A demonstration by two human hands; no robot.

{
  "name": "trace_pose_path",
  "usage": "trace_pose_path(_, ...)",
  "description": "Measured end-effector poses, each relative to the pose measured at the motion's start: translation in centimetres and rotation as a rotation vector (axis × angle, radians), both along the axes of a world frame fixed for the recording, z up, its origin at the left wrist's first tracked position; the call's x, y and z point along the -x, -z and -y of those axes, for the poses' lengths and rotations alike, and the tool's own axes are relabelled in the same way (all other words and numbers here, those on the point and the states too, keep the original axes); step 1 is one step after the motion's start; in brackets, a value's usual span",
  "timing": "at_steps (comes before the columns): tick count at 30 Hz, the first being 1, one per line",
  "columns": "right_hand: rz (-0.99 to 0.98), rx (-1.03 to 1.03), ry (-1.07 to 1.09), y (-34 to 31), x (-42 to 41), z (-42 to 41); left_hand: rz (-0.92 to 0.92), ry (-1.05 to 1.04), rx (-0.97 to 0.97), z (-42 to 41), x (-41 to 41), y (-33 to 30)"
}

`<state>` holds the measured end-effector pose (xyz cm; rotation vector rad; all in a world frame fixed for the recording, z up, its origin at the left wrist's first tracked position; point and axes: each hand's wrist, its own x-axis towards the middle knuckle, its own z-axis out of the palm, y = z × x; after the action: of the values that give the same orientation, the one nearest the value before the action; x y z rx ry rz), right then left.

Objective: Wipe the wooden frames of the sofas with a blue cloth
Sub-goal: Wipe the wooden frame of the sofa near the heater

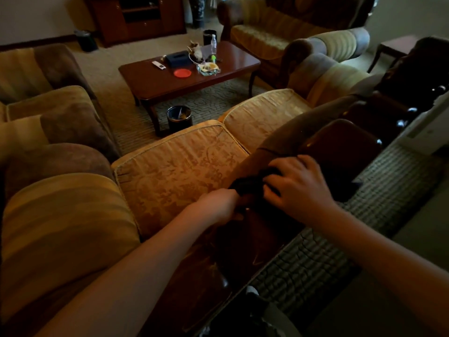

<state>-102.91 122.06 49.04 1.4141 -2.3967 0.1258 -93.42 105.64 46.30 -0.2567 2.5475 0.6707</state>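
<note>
No legible txt anywhere.

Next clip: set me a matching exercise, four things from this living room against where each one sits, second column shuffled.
Things:
1. cloth
2. red disc
3. small bin
4. clear bottle

Places:
A. on the carpet, by the near end of the coffee table
B. far edge of the coffee table
C. on the sofa's wooden frame, under the hands
D. middle of the coffee table top

Pairs: 1-C, 2-D, 3-A, 4-B
</note>
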Motion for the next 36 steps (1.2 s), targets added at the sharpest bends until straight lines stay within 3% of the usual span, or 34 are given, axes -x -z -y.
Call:
trace_pose_path(4,0.019,0.026,0.2,-2.1,3.9,0.6,0.03,0.007,0.018,-0.1,0.7,-1.2)
trace_pose_path(8,-0.006,0.077,0.277,0.6,0.9,2.5,0.124,0.042,0.028,0.5,2.5,-3.5)
trace_pose_path(11,-0.024,0.122,0.154,3.7,-3.9,-1.0,-0.068,-0.022,-0.003,0.3,4.3,-5.4)
trace_pose_path(15,-0.045,0.35,0.165,4.9,-4.5,-6.0,-0.367,-0.15,-0.28,-1.9,5.3,-6.2)
trace_pose_path(19,-0.037,0.473,0.319,2.9,-0.2,-5.3,-0.507,-0.212,-0.399,-4.1,5.4,-4.8)
trace_pose_path(21,-0.025,0.534,0.437,1.7,0.8,-3.6,-0.618,-0.369,-0.5,-4.8,5.2,-3.9)
trace_pose_path(24,-0.033,0.55,0.481,2.4,-0.9,-2.4,-0.638,-0.631,-0.755,-5.5,4.9,-2.6)
trace_pose_path(27,-0.031,0.491,0.307,5.8,-5.0,-3.6,-0.651,-0.729,-0.737,-6.4,4.3,-1.2)
trace_pose_path(31,-0.06,0.396,0.11,8.5,-6.3,-7.4,-0.651,-0.849,-0.887,-7.3,3.8,0.4)
trace_pose_path(33,-0.063,0.465,0.149,7.9,-4.1,-8.1,-0.645,-0.879,-0.925,-7.2,3.9,0.4)
trace_pose_path(36,-0.023,0.671,0.374,4.4,-0.7,-6.5,-0.632,-0.843,-0.898,-7.3,3.7,0.4)
